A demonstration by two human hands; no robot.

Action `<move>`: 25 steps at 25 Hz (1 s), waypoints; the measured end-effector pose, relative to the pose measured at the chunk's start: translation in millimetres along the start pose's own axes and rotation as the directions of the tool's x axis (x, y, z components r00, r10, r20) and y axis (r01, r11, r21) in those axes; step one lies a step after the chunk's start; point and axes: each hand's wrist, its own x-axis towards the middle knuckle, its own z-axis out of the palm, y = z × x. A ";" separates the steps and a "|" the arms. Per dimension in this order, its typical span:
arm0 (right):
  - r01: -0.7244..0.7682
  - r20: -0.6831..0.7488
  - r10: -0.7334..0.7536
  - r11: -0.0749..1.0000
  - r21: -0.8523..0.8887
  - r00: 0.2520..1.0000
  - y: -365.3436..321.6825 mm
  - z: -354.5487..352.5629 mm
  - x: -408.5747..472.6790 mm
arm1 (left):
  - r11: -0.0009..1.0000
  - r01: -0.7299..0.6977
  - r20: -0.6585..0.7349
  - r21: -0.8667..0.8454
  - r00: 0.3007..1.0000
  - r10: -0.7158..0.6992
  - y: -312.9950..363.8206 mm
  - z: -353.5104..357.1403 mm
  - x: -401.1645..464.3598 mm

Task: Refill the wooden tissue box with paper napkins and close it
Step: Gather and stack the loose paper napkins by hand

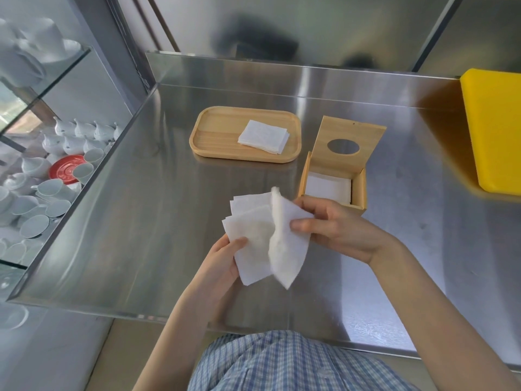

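Note:
Above the steel counter, my left hand (pixel 225 256) grips a fanned bunch of white paper napkins (pixel 251 230) from below. My right hand (pixel 331 225) pinches one napkin (pixel 284 244) off the right side of that bunch. Just beyond my right hand stands the wooden tissue box (pixel 359 190), its hinged lid (pixel 348 149) with an oval hole tilted up and back. White napkins (pixel 327 187) lie inside the box. A small stack of napkins (pixel 263 136) rests on the right part of a wooden tray (pixel 214 134) further back.
A yellow board (pixel 496 131) lies at the counter's right edge. Left of the counter, glass shelves (pixel 56 80) hold white cups, small jugs and a red saucer (pixel 66 169). A steel backsplash (pixel 282 66) runs along the far edge.

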 end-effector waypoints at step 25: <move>-0.197 -0.314 -0.061 0.663 -0.722 0.948 45.4 10.0 95.8 | 0.997 0.037 -0.080 0.061 0.996 -0.032 -3.5 -9.5 6.3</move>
